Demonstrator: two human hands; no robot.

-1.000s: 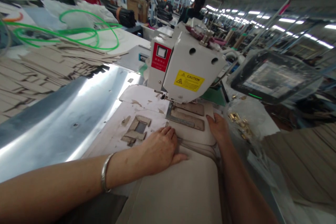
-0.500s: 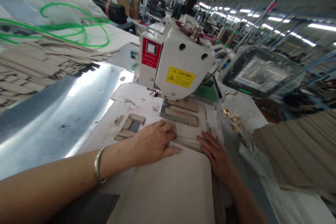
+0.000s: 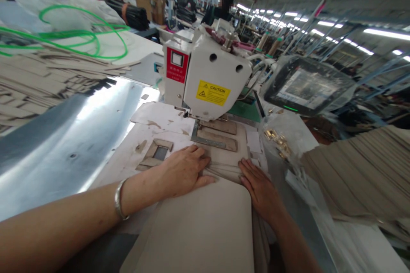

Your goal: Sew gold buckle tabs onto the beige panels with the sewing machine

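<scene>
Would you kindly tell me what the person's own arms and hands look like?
The left hand and right hand are ungloved, and no sleeves show on the forearms. A silver-coloured bangle circles the left wrist; none shows on the right.

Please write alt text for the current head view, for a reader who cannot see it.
A person's bare left hand, silver bangle at its wrist, and bare right hand touch flat, round-cornered beige panels before a white machine head bearing a yellow caution label. At right stands a black-framed, plastic-wrapped screen.
</scene>
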